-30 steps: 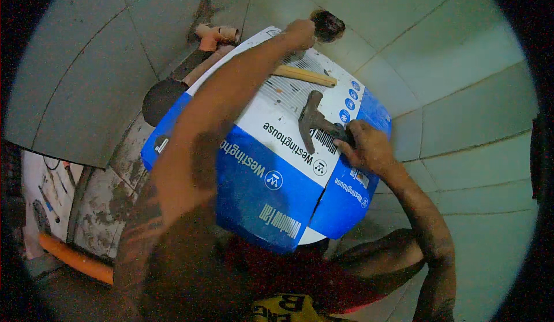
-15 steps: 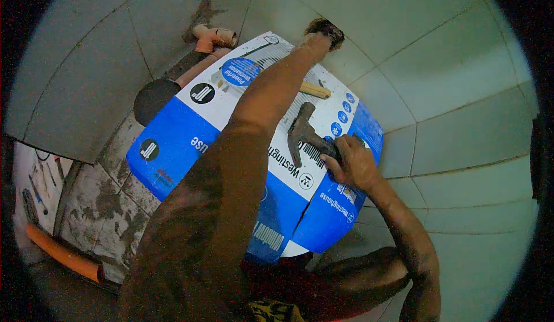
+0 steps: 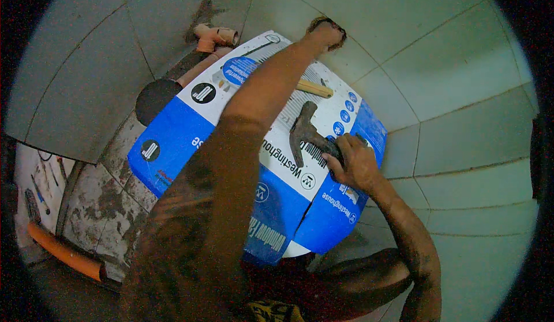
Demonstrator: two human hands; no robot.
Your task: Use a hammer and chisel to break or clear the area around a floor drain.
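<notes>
Blue-and-white carton (image 3: 173,127): most print upside down in view. White face: bold black lettering (image 3: 281,160), round line emblem (image 3: 307,180) at its end, blue oval badge (image 3: 239,69) with pale words, black disc (image 3: 203,93) with white numerals, row of small blue icon circles (image 3: 345,116). Blue panels: second black numeral disc (image 3: 150,150), large pale lettering (image 3: 267,238), smaller white lettering (image 3: 339,203). Yellow-and-dark cloth (image 3: 274,311), lower edge: partial dark letters.

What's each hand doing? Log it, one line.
left hand: at wall hole | right hand: holding hammer by handle | hammer: over carton
</notes>
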